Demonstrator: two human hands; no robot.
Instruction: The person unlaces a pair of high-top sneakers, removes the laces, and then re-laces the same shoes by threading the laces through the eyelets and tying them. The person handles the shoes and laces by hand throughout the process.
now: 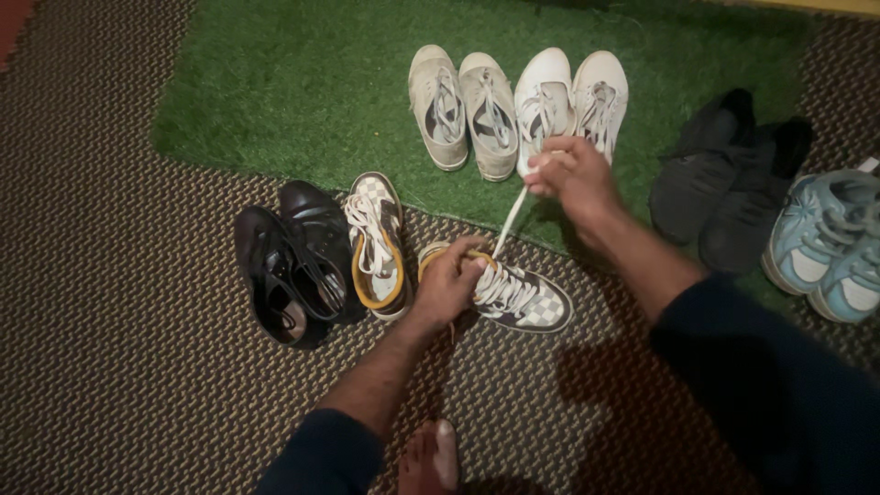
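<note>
Foot: bare foot [429, 456] at bottom edge, on the woven mat [119, 367].
Left hand [446, 280]: closed on the collar of the checkered shoe [513, 295].
Right hand [573, 174]: pinching the white lace [509, 215], pulled taut upward.
Shoe: on mat, beside its mate [374, 243].
Nearby: black shoes [289, 261]; white pairs on green turf [275, 82].

The left hand [446, 286] grips the yellow-trimmed collar of a checkered canvas sneaker [513, 298] lying on the brown woven floor mat [119, 367]. The right hand [573, 174] pinches the white lace [510, 220], drawn taut upward from the sneaker. The matching checkered sneaker [376, 243] lies just left, beside a pair of black leather shoes [289, 261]. Two pale sneaker pairs [513, 105] rest on the green artificial turf [293, 82].
</note>
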